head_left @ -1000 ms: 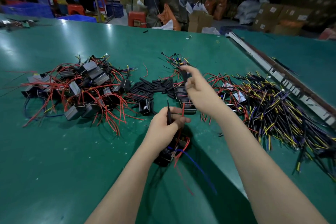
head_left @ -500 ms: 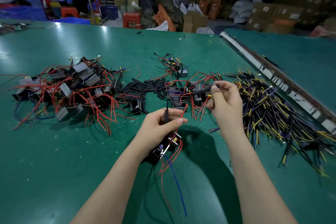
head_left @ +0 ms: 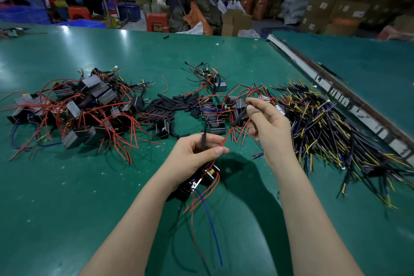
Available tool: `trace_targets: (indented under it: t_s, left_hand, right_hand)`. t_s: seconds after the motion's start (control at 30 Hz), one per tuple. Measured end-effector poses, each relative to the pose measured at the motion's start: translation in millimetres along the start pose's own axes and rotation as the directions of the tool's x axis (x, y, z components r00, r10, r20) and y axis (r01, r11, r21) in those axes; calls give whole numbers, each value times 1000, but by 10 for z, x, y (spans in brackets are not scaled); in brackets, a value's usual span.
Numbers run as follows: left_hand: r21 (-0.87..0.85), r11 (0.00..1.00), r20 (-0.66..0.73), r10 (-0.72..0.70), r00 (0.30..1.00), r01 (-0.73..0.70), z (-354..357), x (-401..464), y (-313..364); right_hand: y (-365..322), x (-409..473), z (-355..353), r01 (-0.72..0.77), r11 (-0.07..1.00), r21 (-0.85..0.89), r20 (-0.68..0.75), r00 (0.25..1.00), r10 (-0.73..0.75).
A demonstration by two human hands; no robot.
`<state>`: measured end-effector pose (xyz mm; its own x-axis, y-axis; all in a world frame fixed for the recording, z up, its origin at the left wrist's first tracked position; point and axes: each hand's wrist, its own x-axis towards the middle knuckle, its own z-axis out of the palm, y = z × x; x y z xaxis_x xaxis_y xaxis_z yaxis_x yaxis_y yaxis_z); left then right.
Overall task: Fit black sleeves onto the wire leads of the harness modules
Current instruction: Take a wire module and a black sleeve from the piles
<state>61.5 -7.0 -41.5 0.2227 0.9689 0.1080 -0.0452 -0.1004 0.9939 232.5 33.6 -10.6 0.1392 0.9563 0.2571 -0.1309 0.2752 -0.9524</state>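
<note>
My left hand (head_left: 192, 152) grips a black harness module (head_left: 197, 182) with red and blue leads hanging below it. Its thumb and fingers also pinch an upright black sleeved lead (head_left: 203, 139) and a red lead (head_left: 226, 139) that rises to the right. My right hand (head_left: 267, 123) is raised to the right of it and pinches a loose black sleeve (head_left: 240, 116), which slants down to the left. A heap of loose black sleeves (head_left: 172, 105) lies on the green table (head_left: 67, 197) behind my hands.
A big pile of modules with red wires (head_left: 74, 110) fills the left. A smaller group of modules (head_left: 215, 116) lies just beyond my hands. A bundle of black, yellow and purple wires (head_left: 331, 132) spreads on the right, beside a metal rail (head_left: 336, 92).
My right hand has drawn back from the far pile with a black sleeve and come nearer my left hand. My left hand has kept its hold on the module and leads.
</note>
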Motion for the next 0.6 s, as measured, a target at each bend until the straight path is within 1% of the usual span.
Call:
trace_targets:
  t_s: [0.23,0.43,0.6]
  left_hand:
    - [18,1000,12,5,1000,-5,1,-7,2]
    - [13,1000,-4,-8,1000,8,8,8,-5]
    - [32,999,-37,-28,999,29,-4,19,-30]
  right_hand:
    - [42,14,-36,38,999,-32,-65,997,-40]
    - [49,-13,4,39,997,-67,30,999,-37]
    - [28,-9,-6,99,992,-84,8,995,-99]
